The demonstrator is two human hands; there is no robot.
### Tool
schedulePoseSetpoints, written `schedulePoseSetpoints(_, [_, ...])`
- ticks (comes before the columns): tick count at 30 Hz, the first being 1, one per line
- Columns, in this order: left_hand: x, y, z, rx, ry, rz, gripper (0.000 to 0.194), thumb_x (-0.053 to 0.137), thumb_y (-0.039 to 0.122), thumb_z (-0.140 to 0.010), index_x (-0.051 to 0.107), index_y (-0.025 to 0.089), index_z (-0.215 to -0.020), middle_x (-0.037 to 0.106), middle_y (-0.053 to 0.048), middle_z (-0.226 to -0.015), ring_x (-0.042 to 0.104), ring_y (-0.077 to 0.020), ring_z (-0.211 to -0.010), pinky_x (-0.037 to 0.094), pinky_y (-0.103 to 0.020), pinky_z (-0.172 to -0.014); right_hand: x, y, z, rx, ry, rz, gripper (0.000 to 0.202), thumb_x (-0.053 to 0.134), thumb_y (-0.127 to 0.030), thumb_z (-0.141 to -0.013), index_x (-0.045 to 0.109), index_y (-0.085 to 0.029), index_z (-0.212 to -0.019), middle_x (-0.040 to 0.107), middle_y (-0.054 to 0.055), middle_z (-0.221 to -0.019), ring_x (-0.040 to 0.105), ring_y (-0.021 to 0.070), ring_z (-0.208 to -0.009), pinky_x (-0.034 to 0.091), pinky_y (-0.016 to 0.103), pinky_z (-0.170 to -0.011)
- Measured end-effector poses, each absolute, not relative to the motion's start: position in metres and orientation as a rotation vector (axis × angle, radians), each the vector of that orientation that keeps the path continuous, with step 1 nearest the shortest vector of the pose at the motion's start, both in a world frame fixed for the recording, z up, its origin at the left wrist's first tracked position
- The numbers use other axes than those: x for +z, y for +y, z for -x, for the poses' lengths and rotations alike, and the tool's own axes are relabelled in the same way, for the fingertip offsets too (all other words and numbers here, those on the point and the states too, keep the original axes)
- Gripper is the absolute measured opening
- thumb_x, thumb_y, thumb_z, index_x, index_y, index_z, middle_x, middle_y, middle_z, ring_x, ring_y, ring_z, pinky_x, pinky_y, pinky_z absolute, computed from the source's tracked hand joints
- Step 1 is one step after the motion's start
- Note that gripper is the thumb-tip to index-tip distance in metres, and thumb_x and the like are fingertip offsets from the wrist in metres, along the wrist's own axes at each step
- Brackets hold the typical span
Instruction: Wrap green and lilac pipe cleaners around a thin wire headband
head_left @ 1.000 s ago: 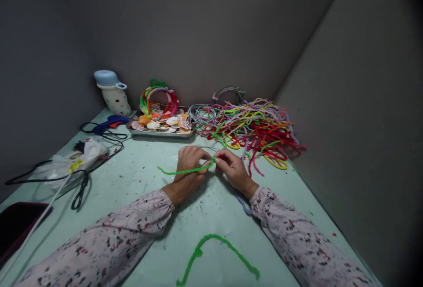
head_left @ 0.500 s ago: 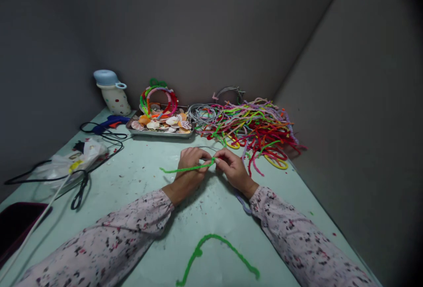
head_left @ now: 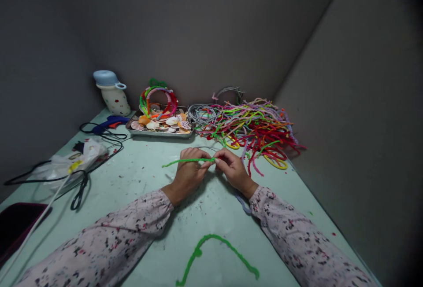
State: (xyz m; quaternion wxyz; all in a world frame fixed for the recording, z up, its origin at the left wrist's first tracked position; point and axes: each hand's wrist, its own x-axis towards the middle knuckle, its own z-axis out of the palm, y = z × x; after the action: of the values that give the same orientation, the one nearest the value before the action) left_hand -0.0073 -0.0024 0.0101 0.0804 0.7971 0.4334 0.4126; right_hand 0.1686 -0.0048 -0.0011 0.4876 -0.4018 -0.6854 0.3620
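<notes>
Sitting along the desk's left edge are a plastic bag and black cords, with a spotted jug in the far left corner and a tray of shells beside it. Near the middle, the left hand is pinching a green pipe cleaner between thumb and fingertips, its loose end sticking out leftward just above the desk. The right hand is pinching the same spot, apparently twisting it onto a thin wire; most of its length looks unwound. A second green pipe cleaner is lying untouched at the near edge, and the colourful pile is waiting toward the far right corner.
</notes>
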Motion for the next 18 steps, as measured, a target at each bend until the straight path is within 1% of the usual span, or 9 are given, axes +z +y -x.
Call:
schedulePoseSetpoints(7, [0.0139, -0.0051, 0.0056, 1.266, 1.280, -2.350, 0.005, 0.063, 0.023, -0.085, 0.065, 0.018, -0.084, 0.068, -0.003, -0.085, 0.058, -0.0201, -0.085, 0.042, -0.036, -0.083, -0.0025, -0.0044, -0.1696, 0.843, -1.708, 0.989, 0.010, 0.056, -0.030, -0.089, 0.060, -0.021, -0.091, 0.054, 0.000, -0.081, 0.054, 0.0136, -0.068, 0.045, 0.027, -0.064])
schedulePoseSetpoints(14, [0.0106, -0.0042, 0.0042, 1.287, 1.275, -2.226, 0.009, 0.067, 0.026, -0.082, 0.066, 0.018, -0.080, 0.069, -0.003, -0.083, 0.062, -0.0198, -0.085, 0.043, -0.036, -0.086, -0.0036, -0.0030, -0.1696, 0.797, -1.744, 1.002, 0.009, 0.056, -0.027, -0.089, 0.059, -0.020, -0.091, 0.054, 0.001, -0.080, 0.053, 0.0135, -0.068, 0.044, 0.026, -0.063])
schedulePoseSetpoints(18, [0.0112, -0.0052, 0.0047, 1.236, 1.329, -2.174, 0.011, 0.067, 0.028, -0.081, 0.068, 0.018, -0.080, 0.069, -0.003, -0.081, 0.061, -0.0203, -0.083, 0.044, -0.037, -0.083, -0.0024, -0.0035, -0.1697, 0.743, -1.773, 1.000, 0.007, 0.056, -0.025, -0.088, 0.060, -0.020, -0.090, 0.054, 0.001, -0.081, 0.052, 0.0147, -0.072, 0.044, 0.026, -0.065])
